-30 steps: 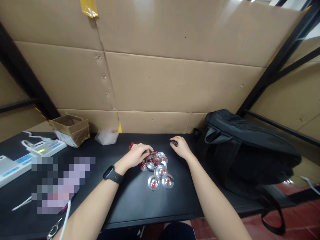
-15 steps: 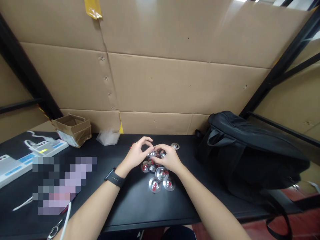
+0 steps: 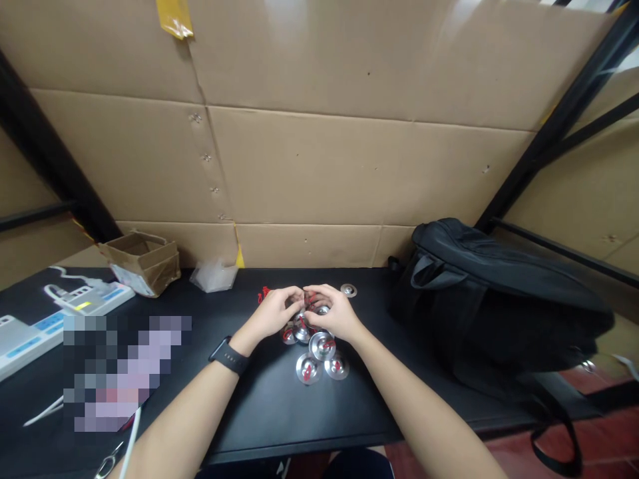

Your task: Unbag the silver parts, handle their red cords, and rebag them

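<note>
Several small silver metal discs with red cords (image 3: 319, 352) lie in a cluster on the black table (image 3: 279, 406). My left hand (image 3: 273, 313) and my right hand (image 3: 333, 313) meet above the far side of the cluster, fingers curled together around one of the discs (image 3: 305, 305) held between them. A black watch sits on my left wrist. One bare silver disc (image 3: 348, 290) lies alone just beyond my right hand. A bit of red cord (image 3: 263, 293) lies behind my left hand.
A black backpack (image 3: 494, 313) fills the table's right side. At the back left stand an open cardboard box (image 3: 142, 259) and a clear plastic bag (image 3: 214, 274). A white power strip (image 3: 44, 319) lies far left. Cardboard sheets wall the back.
My right hand left the lone disc at the back and came left to meet my left hand over the cluster. Both hands have closed on one disc.
</note>
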Demonstrator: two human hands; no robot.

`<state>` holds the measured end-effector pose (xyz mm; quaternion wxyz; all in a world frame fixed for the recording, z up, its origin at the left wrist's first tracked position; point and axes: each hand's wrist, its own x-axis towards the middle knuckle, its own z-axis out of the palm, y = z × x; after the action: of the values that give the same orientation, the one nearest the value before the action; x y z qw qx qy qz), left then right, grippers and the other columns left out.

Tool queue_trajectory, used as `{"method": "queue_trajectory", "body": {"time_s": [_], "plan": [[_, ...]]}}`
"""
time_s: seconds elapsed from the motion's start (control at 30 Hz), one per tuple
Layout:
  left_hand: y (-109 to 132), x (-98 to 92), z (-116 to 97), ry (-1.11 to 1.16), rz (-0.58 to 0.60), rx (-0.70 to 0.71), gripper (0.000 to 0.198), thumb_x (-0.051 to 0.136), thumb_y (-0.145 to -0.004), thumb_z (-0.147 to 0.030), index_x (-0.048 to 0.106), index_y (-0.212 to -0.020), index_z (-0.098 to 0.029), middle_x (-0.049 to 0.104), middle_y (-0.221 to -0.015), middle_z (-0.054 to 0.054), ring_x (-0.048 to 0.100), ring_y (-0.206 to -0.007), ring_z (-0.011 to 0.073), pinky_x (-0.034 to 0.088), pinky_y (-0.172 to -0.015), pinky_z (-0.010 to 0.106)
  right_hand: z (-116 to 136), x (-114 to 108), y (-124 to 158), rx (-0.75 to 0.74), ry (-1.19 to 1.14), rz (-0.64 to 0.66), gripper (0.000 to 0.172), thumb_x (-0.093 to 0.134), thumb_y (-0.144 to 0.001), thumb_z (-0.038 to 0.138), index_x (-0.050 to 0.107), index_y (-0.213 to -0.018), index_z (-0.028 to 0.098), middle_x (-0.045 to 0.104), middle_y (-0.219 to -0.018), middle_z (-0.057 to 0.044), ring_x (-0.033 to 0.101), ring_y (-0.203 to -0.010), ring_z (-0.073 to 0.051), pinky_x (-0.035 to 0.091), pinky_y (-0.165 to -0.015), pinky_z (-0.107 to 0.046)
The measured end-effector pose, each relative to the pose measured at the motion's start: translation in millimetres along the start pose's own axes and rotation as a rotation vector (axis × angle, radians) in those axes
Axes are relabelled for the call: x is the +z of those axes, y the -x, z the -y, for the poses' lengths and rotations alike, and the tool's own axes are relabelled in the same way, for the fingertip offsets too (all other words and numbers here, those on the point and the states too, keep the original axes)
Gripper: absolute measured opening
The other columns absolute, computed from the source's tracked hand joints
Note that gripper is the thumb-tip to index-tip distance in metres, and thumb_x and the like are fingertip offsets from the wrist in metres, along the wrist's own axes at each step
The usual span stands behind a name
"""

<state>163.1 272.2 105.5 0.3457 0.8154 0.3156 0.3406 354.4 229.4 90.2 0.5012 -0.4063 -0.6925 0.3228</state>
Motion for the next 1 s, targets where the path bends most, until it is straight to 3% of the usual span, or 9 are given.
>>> {"method": "queue_trajectory", "body": {"time_s": [0.23,0.37,0.43,0.53,0.67,0.73,0.87,1.0], "plan": [[-1.0,-11.1,3.6,-0.221,-0.089,-0.023,0.02,0.052,-0.092,-0.032,0.068,-0.089,-0.021,0.075,-0.088,0.004,0.067,-0.081,0.0192,0.048,-0.077,0.028,4.1,-3.5,-3.9,-0.035,0.161,-0.067,0.049,0.073,-0.065,0.015,0.065,-0.113,0.022,0.065,-0.101,-0.004,0.067,-0.08,-0.015,0.055,-0.068,-0.025],[2.2,-37.4,23.9,-0.532,-0.211,-0.116,0.017,0.051,-0.091,-0.028,0.067,-0.088,-0.022,0.072,-0.091,0.006,0.065,-0.085,0.0221,0.045,-0.078,0.032,-2.7,-37.2,-9.5,-0.038,0.428,-0.211,0.047,0.069,-0.067,0.016,0.067,-0.113,0.021,0.065,-0.105,-0.007,0.066,-0.08,-0.017,0.055,-0.071,-0.029],[5.7,-50.9,35.5,-0.666,-0.226,-0.176,0.015,0.053,-0.09,-0.027,0.067,-0.088,-0.022,0.071,-0.097,0.007,0.064,-0.094,0.0251,0.043,-0.083,0.035,-13.4,-59.4,-10.9,0.033,0.6,-0.273,0.043,0.071,-0.066,0.018,0.071,-0.109,0.018,0.065,-0.104,-0.009,0.066,-0.084,-0.02,0.055,-0.081,-0.034],[10.8,-63.6,46.9,-0.778,-0.194,-0.251,0.017,0.053,-0.09,-0.027,0.069,-0.086,-0.023,0.069,-0.102,0.008,0.06,-0.102,0.0285,0.041,-0.088,0.041,-33.9,-86.3,-10.1,0.169,0.805,-0.251,0.042,0.073,-0.065,0.016,0.073,-0.108,0.014,0.068,-0.104,-0.013,0.067,-0.094,-0.026,0.051,-0.093,-0.038],[11.4,-62.4,43.6,-0.788,-0.192,-0.248,0.018,0.054,-0.089,-0.025,0.072,-0.092,-0.024,0.068,-0.109,0.009,0.058,-0.107,0.0309,0.041,-0.091,0.045,-55.3,-98.6,-7.8,0.245,0.879,-0.194,0.037,0.074,-0.072,0.019,0.074,-0.109,0.015,0.07,-0.103,-0.013,0.067,-0.096,-0.026,0.05,-0.09,-0.036],[9.3,-55.7,33.0,-0.675,-0.134,-0.143,0.019,0.056,-0.089,-0.027,0.072,-0.098,-0.024,0.067,-0.109,0.009,0.06,-0.105,0.0279,0.043,-0.091,0.042,-60.7,-98.1,-7.6,0.249,0.886,-0.179,0.03,0.074,-0.075,0.022,0.075,-0.105,0.017,0.071,-0.102,-0.012,0.067,-0.095,-0.025,0.051,-0.087,-0.035],[7.2,-35.9,4.2,-0.301,0.242,0.125,0.02,0.063,-0.088,-0.035,0.073,-0.102,-0.025,0.069,-0.105,0.005,0.064,-0.097,0.0199,0.047,-0.089,0.03,-60.9,-95.8,-7.3,0.213,0.889,-0.143,0.025,0.073,-0.078,0.023,0.076,-0.102,0.02,0.071,-0.101,-0.01,0.066,-0.096,-0.025,0.05,-0.087,-0.035],[8.7,-17.0,-10.7,-0.253,0.312,0.173,0.019,0.068,-0.086,-0.036,0.075,-0.101,-0.026,0.071,-0.098,0.004,0.064,-0.094,0.0198,0.045,-0.088,0.03,-46.1,-89.9,-7.0,0.178,0.899,-0.15,0.022,0.07,-0.079,0.02,0.076,-0.1,0.023,0.07,-0.103,-0.01,0.063,-0.096,-0.025,0.05,-0.088,-0.038]]}}
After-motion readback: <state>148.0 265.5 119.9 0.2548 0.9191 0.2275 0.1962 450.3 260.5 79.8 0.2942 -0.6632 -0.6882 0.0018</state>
